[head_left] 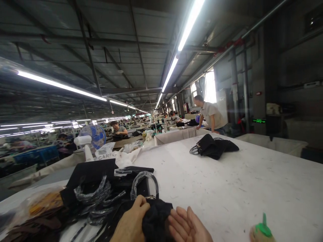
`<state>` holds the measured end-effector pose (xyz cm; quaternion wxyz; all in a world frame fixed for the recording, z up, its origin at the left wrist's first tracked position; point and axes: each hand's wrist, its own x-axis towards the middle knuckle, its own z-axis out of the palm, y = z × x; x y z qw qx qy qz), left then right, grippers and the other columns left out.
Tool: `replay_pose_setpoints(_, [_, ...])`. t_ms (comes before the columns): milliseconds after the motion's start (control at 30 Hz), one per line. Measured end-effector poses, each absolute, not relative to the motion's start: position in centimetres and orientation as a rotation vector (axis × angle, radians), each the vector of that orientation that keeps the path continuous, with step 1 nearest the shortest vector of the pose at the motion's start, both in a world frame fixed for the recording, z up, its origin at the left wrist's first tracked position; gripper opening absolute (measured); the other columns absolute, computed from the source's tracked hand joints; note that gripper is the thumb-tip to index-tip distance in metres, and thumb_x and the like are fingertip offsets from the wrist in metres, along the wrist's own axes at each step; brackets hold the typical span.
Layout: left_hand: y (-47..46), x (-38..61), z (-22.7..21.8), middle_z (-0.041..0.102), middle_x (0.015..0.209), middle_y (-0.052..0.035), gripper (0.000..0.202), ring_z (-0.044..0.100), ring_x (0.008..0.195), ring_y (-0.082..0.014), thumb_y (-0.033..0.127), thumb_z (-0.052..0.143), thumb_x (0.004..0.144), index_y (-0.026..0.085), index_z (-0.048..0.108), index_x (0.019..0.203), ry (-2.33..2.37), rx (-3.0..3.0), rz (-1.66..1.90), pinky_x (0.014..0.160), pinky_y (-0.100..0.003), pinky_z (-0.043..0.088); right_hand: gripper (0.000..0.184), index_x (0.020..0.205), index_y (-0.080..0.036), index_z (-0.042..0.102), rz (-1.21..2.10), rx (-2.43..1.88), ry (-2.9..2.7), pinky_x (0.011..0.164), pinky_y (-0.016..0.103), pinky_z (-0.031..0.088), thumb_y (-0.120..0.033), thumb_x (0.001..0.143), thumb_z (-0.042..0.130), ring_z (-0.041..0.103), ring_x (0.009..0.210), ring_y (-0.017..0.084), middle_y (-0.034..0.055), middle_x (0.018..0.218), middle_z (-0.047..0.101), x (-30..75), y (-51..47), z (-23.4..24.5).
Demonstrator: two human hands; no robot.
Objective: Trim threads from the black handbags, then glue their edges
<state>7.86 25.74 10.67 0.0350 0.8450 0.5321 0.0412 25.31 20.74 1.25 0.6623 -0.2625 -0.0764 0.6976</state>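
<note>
A black handbag (157, 218) lies in front of me at the bottom of the head view, its looped handle (133, 185) wrapped in clear plastic. My left hand (132, 220) is closed, its thumb and fingers pinching the black fabric near the bag's metal fitting. On the bag's right side, my right hand (189, 225) is open with its fingers stretched out and palm turned up. Its fingertips reach the fabric's edge. Left of the hands is a pile of black bags (92, 171) with plastic-wrapped handles.
Another black bag (214, 146) lies farther back on the white table (227, 188). A green-capped bottle (263, 230) stands at the lower right. A bag of yellow-brown pieces (45, 203) is at the left. Beyond are a blue fan (97, 136) and a person (210, 116) leaning over the far side.
</note>
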Motion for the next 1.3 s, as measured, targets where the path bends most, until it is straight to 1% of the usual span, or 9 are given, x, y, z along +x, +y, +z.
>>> replay_pose_setpoints(133, [26.2, 7.5, 10.5, 0.065, 0.105, -0.0067, 0.023, 0.068, 0.091, -0.0190, 0.008, 0.046, 0.084, 0.022, 0.056, 0.100, 1.653, 2.625, 0.226, 0.078, -0.026, 0.046, 0.062, 0.095, -0.015, 0.075, 1.681, -0.573, -0.229, 0.098, 0.042, 0.049, -0.062, 0.055, 0.085, 0.065, 0.116, 0.034, 0.0162, 0.114, 0.074, 25.0, 20.8, 1.5])
replay_pose_setpoints(233, [26.9, 7.8, 10.5, 0.067, 0.096, -0.0075, 0.014, 0.067, 0.084, -0.0222, 0.013, 0.048, 0.084, 0.021, 0.051, 0.095, 1.577, 2.636, 0.230, 0.071, -0.030, 0.044, 0.066, 0.095, -0.019, 0.076, 1.610, -0.575, -0.250, 0.094, 0.040, 0.049, -0.065, 0.048, 0.086, 0.062, 0.120, 0.034, 0.0127, 0.118, 0.073, 23.2, 20.7, 1.5])
replay_pose_setpoints(467, [29.0, 8.1, 10.3, 0.068, 0.081, -0.0034, 0.010, 0.063, 0.072, -0.0190, 0.023, 0.050, 0.088, 0.023, 0.040, 0.087, 1.220, 2.554, 0.354, 0.063, -0.027, 0.039, 0.067, 0.103, -0.019, 0.077, 1.352, -0.623, -0.398, 0.094, 0.041, 0.048, -0.066, 0.055, 0.084, 0.057, 0.124, 0.035, 0.0128, 0.119, 0.072, 22.0, 21.0, 2.3])
replay_pose_setpoints(600, [29.1, 8.6, 10.0, 0.072, 0.083, -0.0034, 0.020, 0.066, 0.074, -0.0198, 0.023, 0.059, 0.082, 0.023, 0.042, 0.092, 1.218, 2.494, 0.350, 0.062, -0.026, 0.040, 0.064, 0.100, -0.018, 0.077, 1.344, -0.608, -0.402, 0.091, 0.040, 0.050, -0.063, 0.056, 0.085, 0.061, 0.118, 0.034, 0.0132, 0.113, 0.074, 22.6, 21.3, 2.1])
replay_pose_setpoints(767, [29.3, 9.7, 10.2, 0.075, 0.088, -0.0084, 0.015, 0.071, 0.081, -0.0255, 0.013, 0.053, 0.081, 0.021, 0.052, 0.094, 1.516, 2.511, 0.273, 0.063, -0.029, 0.043, 0.066, 0.103, -0.018, 0.077, 1.378, -0.628, -0.438, 0.088, 0.038, 0.050, -0.062, 0.055, 0.085, 0.065, 0.112, 0.032, 0.0123, 0.109, 0.075, 22.7, 21.5, 1.4])
replay_pose_setpoints(900, [29.4, 10.1, 10.7, 0.076, 0.090, -0.0093, 0.017, 0.072, 0.089, -0.0284, 0.014, 0.049, 0.082, 0.021, 0.063, 0.087, 1.616, 2.563, 0.234, 0.071, -0.032, 0.047, 0.067, 0.103, -0.018, 0.077, 1.383, -0.634, -0.451, 0.084, 0.036, 0.050, -0.063, 0.054, 0.086, 0.066, 0.108, 0.031, 0.0118, 0.108, 0.075, 22.8, 22.0, 1.0])
replay_pose_setpoints(1033, [29.6, 9.9, 10.6, 0.074, 0.087, -0.0063, 0.019, 0.072, 0.083, -0.0249, 0.017, 0.048, 0.084, 0.021, 0.066, 0.079, 1.586, 2.629, 0.337, 0.071, -0.031, 0.047, 0.072, 0.105, -0.016, 0.076, 1.366, -0.690, -0.440, 0.082, 0.035, 0.051, -0.064, 0.053, 0.085, 0.065, 0.108, 0.031, 0.0134, 0.112, 0.074, 23.1, 22.4, 0.4])
replay_pose_setpoints(1200, [30.0, 9.4, 10.3, 0.064, 0.121, -0.0075, 0.018, 0.069, 0.080, -0.0164, 0.013, 0.051, 0.080, 0.020, 0.065, 0.089, 1.431, 2.734, 0.404, 0.070, -0.025, 0.046, 0.064, 0.097, -0.016, 0.078, 1.372, -0.731, -0.451, 0.072, 0.031, 0.053, -0.060, 0.052, 0.086, 0.066, 0.104, 0.029, 0.0132, 0.108, 0.074, 23.4, 22.0, 0.5])
replay_pose_setpoints(1300, [30.3, 9.1, 10.9, 0.070, 0.104, -0.0058, 0.015, 0.069, 0.087, -0.0192, 0.019, 0.051, 0.085, 0.022, 0.063, 0.094, 1.360, 2.694, 0.338, 0.073, -0.024, 0.046, 0.059, 0.086, -0.016, 0.078, 1.378, -0.796, -0.442, 0.065, 0.029, 0.054, -0.060, 0.048, 0.087, 0.066, 0.107, 0.031, 0.0138, 0.107, 0.075, 23.9, 20.9, 0.1])
